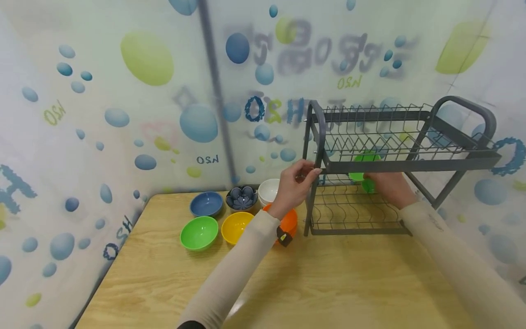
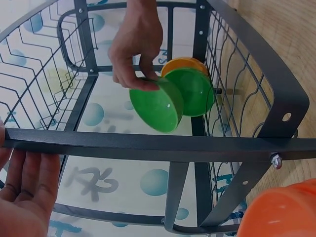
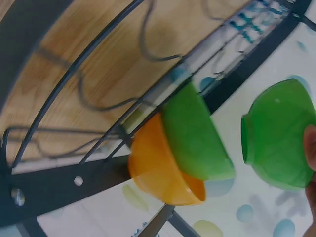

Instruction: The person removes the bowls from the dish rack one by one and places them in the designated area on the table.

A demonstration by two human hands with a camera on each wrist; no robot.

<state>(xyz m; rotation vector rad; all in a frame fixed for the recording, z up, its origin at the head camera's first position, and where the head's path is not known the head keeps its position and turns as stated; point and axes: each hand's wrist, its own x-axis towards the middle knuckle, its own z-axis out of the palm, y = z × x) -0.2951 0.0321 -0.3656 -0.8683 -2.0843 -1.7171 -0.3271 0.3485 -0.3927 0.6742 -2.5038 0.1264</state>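
Observation:
My right hand (image 1: 390,187) is inside the lower level of a dark metal dish rack (image 1: 411,165), where it pinches a green bowl (image 2: 157,104) by its rim. A second green bowl (image 3: 195,133) stands tilted on the lower shelf, leaning with an orange-yellow bowl (image 3: 160,163) at the rack's far end. The held bowl hangs beside that pair, a gap showing between them in the right wrist view. At the rack's left end, my left hand (image 1: 293,187) grips the frame bar of the upper tier, fingers behind it in the left wrist view.
Left of the rack on the wooden table (image 1: 135,283) stand a blue bowl (image 1: 207,204), a dark flower-shaped bowl (image 1: 241,199), white bowls (image 1: 269,189), a green bowl (image 1: 199,233), a yellow bowl (image 1: 236,227) and orange bowls (image 1: 289,222). A patterned wall (image 1: 164,114) rises behind.

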